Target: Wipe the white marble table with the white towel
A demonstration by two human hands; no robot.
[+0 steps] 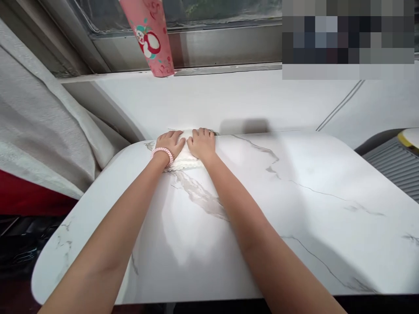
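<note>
A folded white cloth (183,163) lies at the far edge of a white marble-patterned table (262,209), close to the wall. My left hand (170,143), with a pink coiled band on its wrist, rests flat on the cloth's left part, fingers stretched out. Flat on the right part lies my right hand (202,143), its fingers pointing at the wall. The two thumbs nearly meet over the cloth. Both palms cover much of it, so its full outline is hidden.
Above the table, a pink cup-like container (152,41) with a cartoon print stands on the window ledge (229,69). A pale curtain (42,104) hangs at the left. Beyond the table's right edge is a grey ribbed surface (393,163) with a yellow-rimmed object (406,138).
</note>
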